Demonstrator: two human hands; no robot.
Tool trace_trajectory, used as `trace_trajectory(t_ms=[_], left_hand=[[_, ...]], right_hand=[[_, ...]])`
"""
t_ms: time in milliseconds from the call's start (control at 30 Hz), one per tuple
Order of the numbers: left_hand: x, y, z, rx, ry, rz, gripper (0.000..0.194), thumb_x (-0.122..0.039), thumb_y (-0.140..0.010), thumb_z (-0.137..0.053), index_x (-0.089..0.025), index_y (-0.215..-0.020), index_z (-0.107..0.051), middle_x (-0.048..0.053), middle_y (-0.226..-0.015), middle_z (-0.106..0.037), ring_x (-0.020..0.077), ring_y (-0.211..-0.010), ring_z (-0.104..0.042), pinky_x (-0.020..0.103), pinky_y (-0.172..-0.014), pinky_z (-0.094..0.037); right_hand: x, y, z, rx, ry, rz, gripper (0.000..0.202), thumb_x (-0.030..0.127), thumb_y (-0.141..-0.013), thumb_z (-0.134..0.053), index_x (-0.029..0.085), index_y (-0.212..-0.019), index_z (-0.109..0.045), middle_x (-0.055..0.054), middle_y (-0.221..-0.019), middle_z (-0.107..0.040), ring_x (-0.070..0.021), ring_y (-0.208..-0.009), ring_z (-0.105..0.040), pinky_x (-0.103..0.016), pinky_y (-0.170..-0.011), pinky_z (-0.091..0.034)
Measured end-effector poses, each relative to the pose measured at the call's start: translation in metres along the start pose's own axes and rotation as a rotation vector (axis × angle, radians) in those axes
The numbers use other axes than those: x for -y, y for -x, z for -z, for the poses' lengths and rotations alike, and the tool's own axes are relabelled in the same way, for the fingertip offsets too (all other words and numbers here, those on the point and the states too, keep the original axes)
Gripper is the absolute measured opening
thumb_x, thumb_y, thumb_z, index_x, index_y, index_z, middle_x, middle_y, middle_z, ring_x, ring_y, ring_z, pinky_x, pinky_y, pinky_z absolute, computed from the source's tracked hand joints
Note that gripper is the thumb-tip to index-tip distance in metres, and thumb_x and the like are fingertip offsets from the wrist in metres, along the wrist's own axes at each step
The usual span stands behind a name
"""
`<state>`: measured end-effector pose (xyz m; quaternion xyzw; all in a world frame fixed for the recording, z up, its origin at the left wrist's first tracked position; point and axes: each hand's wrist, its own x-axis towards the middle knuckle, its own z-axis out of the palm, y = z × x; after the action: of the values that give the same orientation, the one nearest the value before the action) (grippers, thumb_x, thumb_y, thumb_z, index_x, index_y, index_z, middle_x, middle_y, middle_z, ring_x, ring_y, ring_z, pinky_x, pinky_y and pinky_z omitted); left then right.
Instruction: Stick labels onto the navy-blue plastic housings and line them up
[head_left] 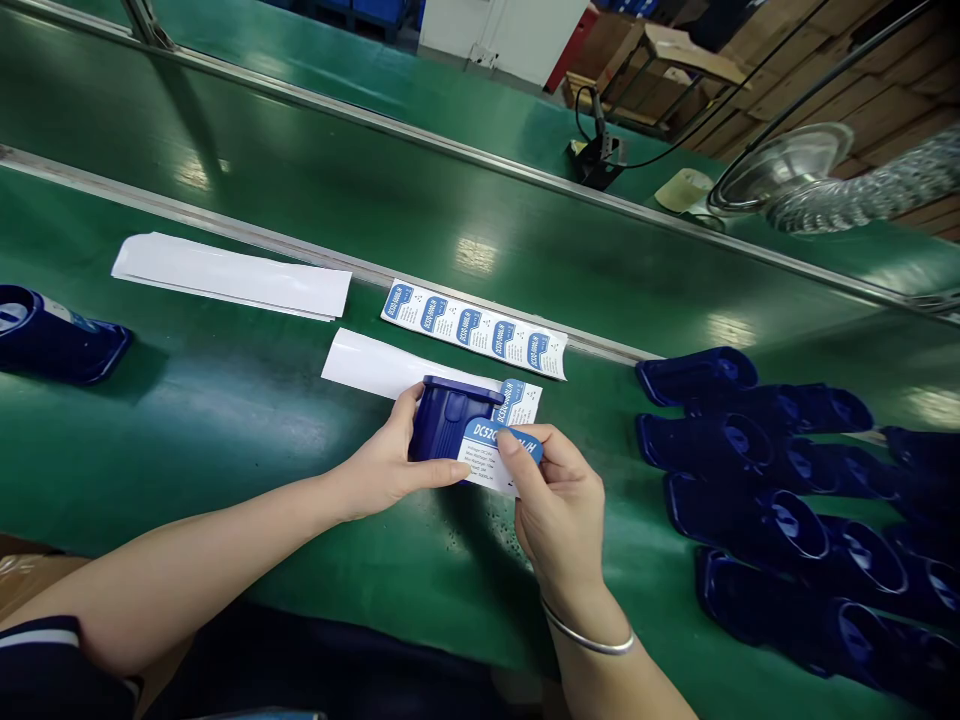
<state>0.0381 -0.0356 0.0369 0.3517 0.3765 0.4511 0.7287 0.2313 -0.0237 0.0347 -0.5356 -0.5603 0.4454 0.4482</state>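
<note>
My left hand (390,458) is wrapped round a dark blue plastic housing (448,415) in the middle of the view, its thumb along the near side. Between the thumb and fingers of my right hand (559,480) is a blue-and-white printed label (486,460). The label's left part lies against the housing; whether it sticks there I cannot tell. Just behind the hands is a mostly bare white label strip (375,365), with one printed label (514,402) at its right end. Farther back rests a strip full of printed labels (474,328).
Several blue housings (705,445) lie in rows at right, and another labelled housing (64,335) is at far left. White backing strips (232,278) lie at back left. A metal rail (450,150) crosses the green bench behind. A flexible duct (870,195) hangs at upper right.
</note>
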Motion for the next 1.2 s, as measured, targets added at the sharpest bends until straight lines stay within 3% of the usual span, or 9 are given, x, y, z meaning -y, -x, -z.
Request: trace_trajectory(t_ms=[100, 233, 333, 400, 533, 867, 1033, 1100, 1200], left_hand=[[-0.001, 0.001, 0.000, -0.012, 0.016, 0.007, 0.089, -0.028, -0.080, -0.083, -0.028, -0.152, -0.033, 0.014, -0.157, -0.044, 0.0339, -0.142, -0.047, 0.054, -0.118, -0.039], [-0.003, 0.002, -0.001, -0.036, 0.042, 0.011, 0.089, -0.028, -0.078, -0.084, -0.028, -0.152, -0.035, 0.013, -0.156, -0.046, 0.0344, -0.142, -0.046, 0.055, -0.119, -0.037], [-0.003, 0.002, -0.002, -0.060, 0.077, 0.016, 0.078, -0.031, -0.082, -0.081, -0.027, -0.149, -0.040, 0.012, -0.154, -0.049, 0.0339, -0.143, -0.046, 0.053, -0.119, -0.037], [-0.003, 0.001, -0.003, -0.088, 0.119, 0.043, 0.064, -0.036, -0.090, -0.073, -0.028, -0.147, -0.044, 0.010, -0.153, -0.052, 0.0329, -0.142, -0.047, 0.051, -0.118, -0.039], [-0.003, 0.001, -0.003, -0.126, 0.169, 0.102, 0.054, -0.044, -0.096, -0.062, -0.032, -0.146, -0.046, 0.005, -0.150, -0.056, 0.0303, -0.140, -0.050, 0.047, -0.113, -0.044], [-0.010, -0.001, -0.002, -0.219, 0.216, 0.058, 0.054, -0.044, -0.090, -0.072, -0.027, -0.139, -0.056, 0.008, -0.144, -0.061, 0.0312, -0.138, -0.052, 0.045, -0.112, -0.044], [-0.012, -0.004, 0.004, -0.205, 0.215, -0.003, 0.050, -0.046, -0.093, -0.068, -0.028, -0.137, -0.054, 0.007, -0.142, -0.063, 0.0293, -0.132, -0.057, 0.046, -0.109, -0.047], [-0.014, -0.003, 0.006, -0.226, 0.214, -0.026, 0.051, -0.049, -0.093, -0.067, -0.030, -0.138, -0.054, 0.007, -0.143, -0.062, 0.0290, -0.134, -0.057, 0.047, -0.109, -0.047], [-0.015, -0.002, 0.005, -0.262, 0.198, -0.054, 0.054, -0.051, -0.089, -0.072, -0.031, -0.136, -0.056, 0.006, -0.143, -0.063, 0.0287, -0.136, -0.055, 0.047, -0.112, -0.044]], right_hand=[[0.004, -0.005, 0.005, -0.049, 0.192, 0.123, 0.021, 0.040, -0.096, -0.065, 0.021, -0.104, -0.071, -0.002, -0.079, -0.067, -0.0167, -0.066, -0.059, -0.029, -0.059, -0.047], [0.009, -0.011, 0.014, -0.158, 0.273, 0.449, 0.036, 0.030, -0.098, -0.059, 0.023, -0.133, -0.058, -0.010, -0.110, -0.071, -0.0266, -0.098, -0.067, -0.045, -0.087, -0.053], [0.012, -0.010, 0.015, 0.008, 0.373, 0.732, 0.044, 0.027, -0.098, -0.054, 0.023, -0.141, -0.055, -0.013, -0.121, -0.070, -0.0321, -0.115, -0.060, -0.053, -0.098, -0.046], [0.014, -0.008, 0.012, 0.142, 0.471, 0.818, 0.047, 0.027, -0.098, -0.052, 0.022, -0.144, -0.053, -0.013, -0.124, -0.071, -0.0339, -0.120, -0.056, -0.054, -0.099, -0.044], [0.016, -0.009, 0.006, 0.198, 0.595, 0.864, 0.051, 0.029, -0.096, -0.053, 0.022, -0.147, -0.050, -0.011, -0.128, -0.072, -0.0350, -0.122, -0.058, -0.054, -0.101, -0.038], [0.019, -0.006, 0.002, 0.237, 0.536, 0.999, 0.056, 0.025, -0.087, -0.057, 0.025, -0.143, -0.054, -0.004, -0.115, -0.079, -0.0291, -0.101, -0.072, -0.049, -0.100, -0.037], [0.017, 0.000, 0.006, 0.342, 0.551, 1.199, 0.043, 0.030, -0.086, -0.063, 0.022, -0.129, -0.063, -0.001, -0.102, -0.081, -0.0254, -0.094, -0.073, -0.046, -0.099, -0.041], [0.014, -0.001, 0.010, 0.244, 0.425, 1.157, 0.035, 0.028, -0.088, -0.059, 0.024, -0.123, -0.065, -0.003, -0.100, -0.080, -0.0259, -0.091, -0.071, -0.046, -0.090, -0.047], [0.008, -0.010, 0.012, -0.078, 0.201, 0.781, 0.022, 0.024, -0.094, -0.054, 0.026, -0.113, -0.065, -0.007, -0.097, -0.074, -0.0267, -0.090, -0.067, -0.044, -0.080, -0.050]])
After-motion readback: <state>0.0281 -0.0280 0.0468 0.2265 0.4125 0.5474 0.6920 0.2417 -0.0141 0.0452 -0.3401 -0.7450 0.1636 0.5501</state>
